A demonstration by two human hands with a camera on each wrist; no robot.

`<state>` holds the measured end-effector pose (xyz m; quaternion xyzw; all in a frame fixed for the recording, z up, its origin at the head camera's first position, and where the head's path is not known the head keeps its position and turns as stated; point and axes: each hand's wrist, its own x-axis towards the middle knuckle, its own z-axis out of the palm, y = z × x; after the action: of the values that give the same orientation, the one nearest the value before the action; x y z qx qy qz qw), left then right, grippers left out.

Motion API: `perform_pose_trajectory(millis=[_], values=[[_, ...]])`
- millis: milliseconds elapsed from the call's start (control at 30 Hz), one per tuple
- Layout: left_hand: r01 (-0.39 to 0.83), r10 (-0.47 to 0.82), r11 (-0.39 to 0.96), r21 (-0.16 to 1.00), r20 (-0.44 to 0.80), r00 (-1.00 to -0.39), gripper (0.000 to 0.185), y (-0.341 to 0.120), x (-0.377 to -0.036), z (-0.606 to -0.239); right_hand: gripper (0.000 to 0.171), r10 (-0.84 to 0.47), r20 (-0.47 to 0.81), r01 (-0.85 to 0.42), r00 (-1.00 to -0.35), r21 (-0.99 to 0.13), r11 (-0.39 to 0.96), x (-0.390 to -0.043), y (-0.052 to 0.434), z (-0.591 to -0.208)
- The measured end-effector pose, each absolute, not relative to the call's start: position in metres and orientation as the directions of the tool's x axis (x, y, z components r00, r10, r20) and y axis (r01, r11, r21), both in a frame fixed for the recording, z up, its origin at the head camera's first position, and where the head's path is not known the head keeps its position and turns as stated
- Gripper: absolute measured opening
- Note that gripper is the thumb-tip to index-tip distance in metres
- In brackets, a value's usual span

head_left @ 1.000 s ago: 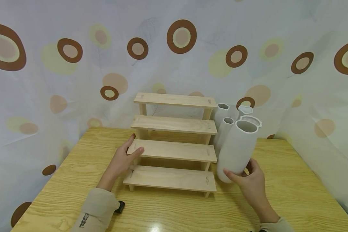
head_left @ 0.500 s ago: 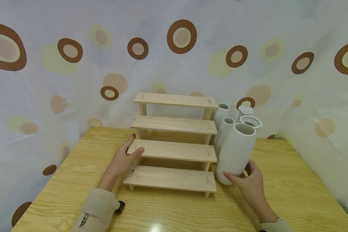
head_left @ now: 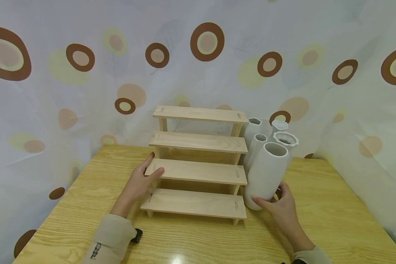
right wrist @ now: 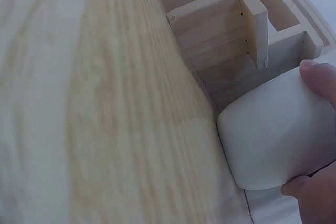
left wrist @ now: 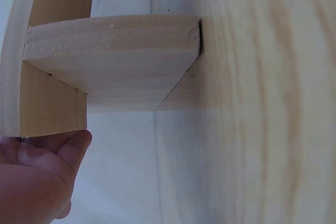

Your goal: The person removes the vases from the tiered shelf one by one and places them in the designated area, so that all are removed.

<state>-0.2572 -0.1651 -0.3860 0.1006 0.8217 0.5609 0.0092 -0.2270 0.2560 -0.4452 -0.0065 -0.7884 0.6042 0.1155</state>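
A pale wooden stepped shelf [head_left: 196,171] stands on the table. At its left end my left hand [head_left: 136,185] grips the second step from the bottom, thumb on top of the board; in the left wrist view the fingers [left wrist: 73,148] press against the shelf's end. My right hand [head_left: 282,211] holds a white vase [head_left: 267,176] low on its body, thumb in front and fingers round the far side. The vase has a round mouth and stands by the shelf's right end. In the right wrist view its base [right wrist: 273,135] meets the tabletop.
Several more white vases crowd behind the held one, among them a ruffle-mouthed vase [head_left: 286,138] and a narrow one with a faceted mouth [head_left: 255,150]. A patterned cloth [head_left: 198,80] hangs behind and beside the wood-grain table [head_left: 184,242].
The round-mouthed vase has shifted slightly left, its mouth coming down and nearer, with the right hand following. More of the ruffled mouth behind it shows. The left hand and shelf have stayed put.
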Motion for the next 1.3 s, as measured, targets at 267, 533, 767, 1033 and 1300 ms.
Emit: perform_pose_trajectory(millis=[267, 533, 767, 1033, 1300], values=[[0.155, 0.18, 0.353, 0.923, 0.096, -0.979, 0.078, -0.166, -0.258, -0.387, 0.083, 0.137, 0.166, -0.116, -0.977, -0.942, 0.315, -0.225, 0.256, -0.445], [0.169, 0.165, 0.379, 0.91, 0.113, -0.98, 0.083, -0.172, -0.274, -0.413, 0.078, 0.146, 0.181, -0.126, -0.973, -0.937, 0.326, -0.223, 0.257, -0.443], [0.165, 0.144, 0.432, 0.887, 0.113, -0.983, 0.089, -0.172, -0.275, -0.419, 0.078, 0.164, 0.183, -0.134, -0.969, -0.953, 0.27, -0.216, 0.259, -0.438], [0.148, 0.118, 0.465, 0.873, 0.104, -0.988, 0.089, -0.168, -0.271, -0.416, 0.069, 0.225, 0.262, -0.214, -0.939, -0.953, 0.215, -0.205, 0.262, -0.434], [0.146, 0.08, 0.493, 0.858, 0.123, -0.989, 0.088, -0.164, -0.265, -0.413, 0.069, 0.257, 0.265, -0.232, -0.929, -0.961, 0.153, -0.194, 0.261, -0.431]])
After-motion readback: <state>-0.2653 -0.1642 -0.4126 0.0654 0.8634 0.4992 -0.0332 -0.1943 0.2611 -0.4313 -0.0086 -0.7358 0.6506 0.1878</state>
